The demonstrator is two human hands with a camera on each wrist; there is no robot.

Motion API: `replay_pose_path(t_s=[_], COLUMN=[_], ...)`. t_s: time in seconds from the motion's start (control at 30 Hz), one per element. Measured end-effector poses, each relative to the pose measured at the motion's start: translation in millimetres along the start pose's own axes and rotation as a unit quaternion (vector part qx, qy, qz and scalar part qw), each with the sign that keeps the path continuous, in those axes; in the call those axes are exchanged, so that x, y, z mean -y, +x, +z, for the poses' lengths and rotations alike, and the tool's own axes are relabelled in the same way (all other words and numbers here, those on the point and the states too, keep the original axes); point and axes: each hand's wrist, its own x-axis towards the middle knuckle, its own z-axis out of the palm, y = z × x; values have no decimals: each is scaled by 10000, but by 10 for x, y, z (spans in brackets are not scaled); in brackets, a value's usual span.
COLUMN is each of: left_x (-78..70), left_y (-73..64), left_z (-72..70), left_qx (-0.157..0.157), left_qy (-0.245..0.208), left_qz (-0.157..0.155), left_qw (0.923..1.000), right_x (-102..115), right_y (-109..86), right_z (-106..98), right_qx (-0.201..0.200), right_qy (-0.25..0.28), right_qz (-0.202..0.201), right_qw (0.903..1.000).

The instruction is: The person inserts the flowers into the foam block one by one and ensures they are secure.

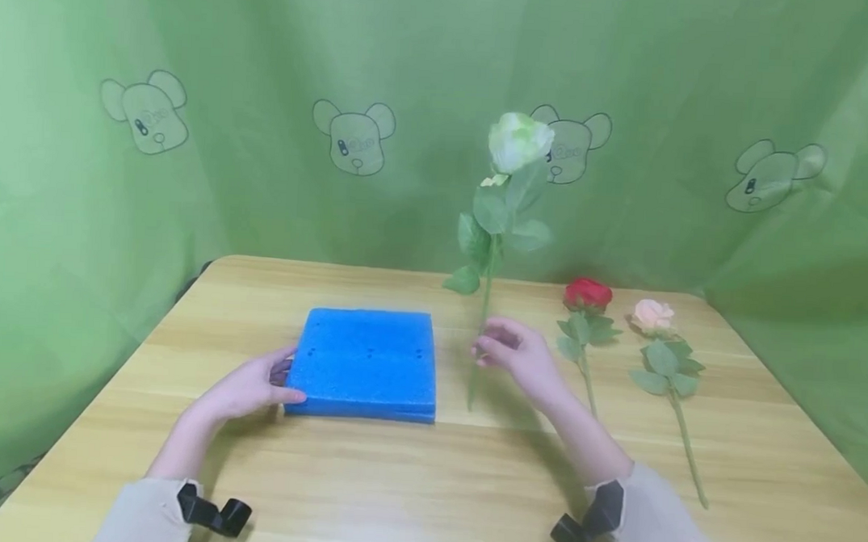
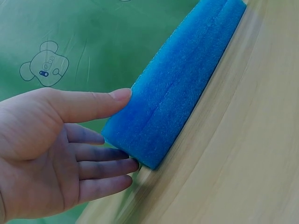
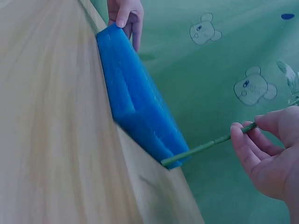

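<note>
A white-green artificial rose (image 1: 518, 143) stands nearly upright in the head view. My right hand (image 1: 521, 357) pinches its green stem (image 3: 201, 150) between thumb and fingertips. The stem's lower end hangs below the hand, to the right of a blue foam block (image 1: 364, 361), and overlaps the block's near corner in the right wrist view. My left hand (image 1: 254, 386) is at the block's left side. Its thumb (image 2: 122, 94) touches the block near the front left corner, while the other fingers (image 2: 105, 169) extend fairly straight along the side. Several small dark holes mark the block's top.
On the wooden table (image 1: 367, 478), a red rose (image 1: 588, 295) and a pink rose (image 1: 653, 315) lie to the right, partly beyond my right forearm. A green curtain (image 1: 429, 44) with bear-head outlines hangs behind and on both sides.
</note>
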Motion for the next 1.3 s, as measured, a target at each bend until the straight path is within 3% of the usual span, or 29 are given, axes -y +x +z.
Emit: replay_pose_path(t_s=[0.27, 0.53, 0.87, 1.3], left_x=[13, -7, 19, 14], left_y=[16, 13, 18, 21], left_z=[-8, -7, -5, -14], left_qx=[37, 74, -7, 6], left_qy=[-98, -208, -39, -167], left_qz=[63, 171, 225, 221], left_qw=[9999, 9996, 9997, 9996], right_x=[199, 343, 491, 558], right_y=[89, 224, 461, 709], right_z=[218, 501, 897, 1315], right_qx=[-57, 200, 518, 234], right_qy=[75, 143, 284, 714], right_qz=[-219, -384, -741, -697], right_qw=[9997, 9990, 9955, 9947])
